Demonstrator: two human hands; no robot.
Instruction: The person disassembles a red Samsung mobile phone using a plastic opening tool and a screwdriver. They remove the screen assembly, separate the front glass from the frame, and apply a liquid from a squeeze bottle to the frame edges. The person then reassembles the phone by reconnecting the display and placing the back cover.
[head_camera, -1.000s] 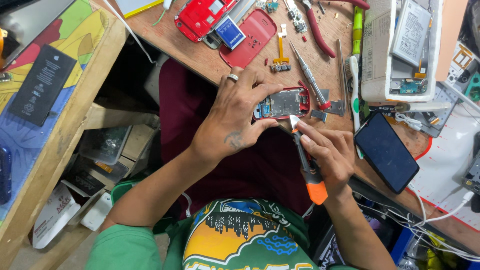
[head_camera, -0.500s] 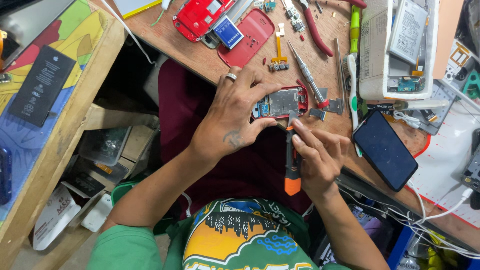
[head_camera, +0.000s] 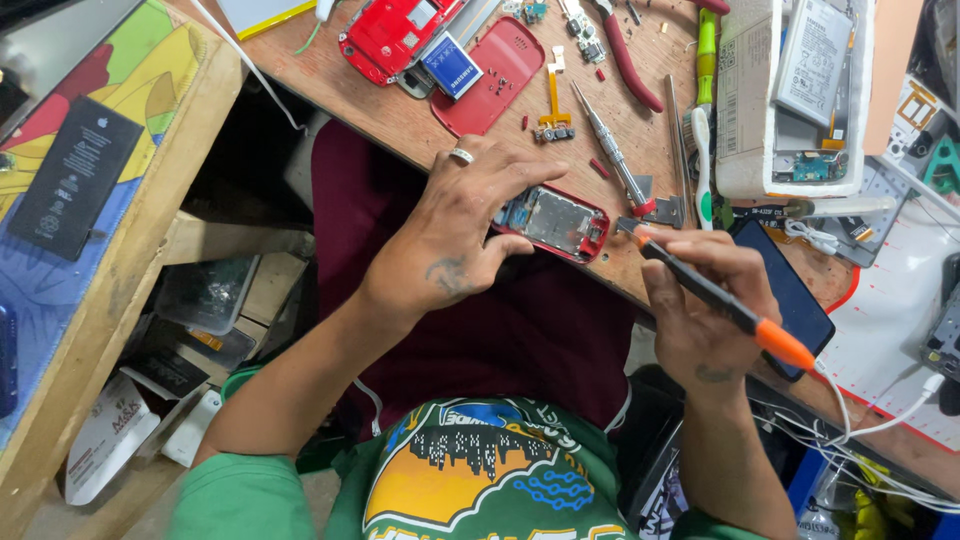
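My left hand, with a ring on one finger, grips a small opened red phone body at the edge of the wooden workbench. My right hand holds a black screwdriver with an orange end; its tip points at the right end of the phone body. A dark smartphone lies flat just right of my right hand.
Red phone shells and a blue battery lie at the top. A metal screwdriver, red-handled pliers, a toothbrush and a white foam box of parts sit to the right. A shelf with a black battery stands left.
My right hand has swung the screwdriver: the orange end moved from pointing down toward my body to pointing right, and the tip now sits at the phone's right end.
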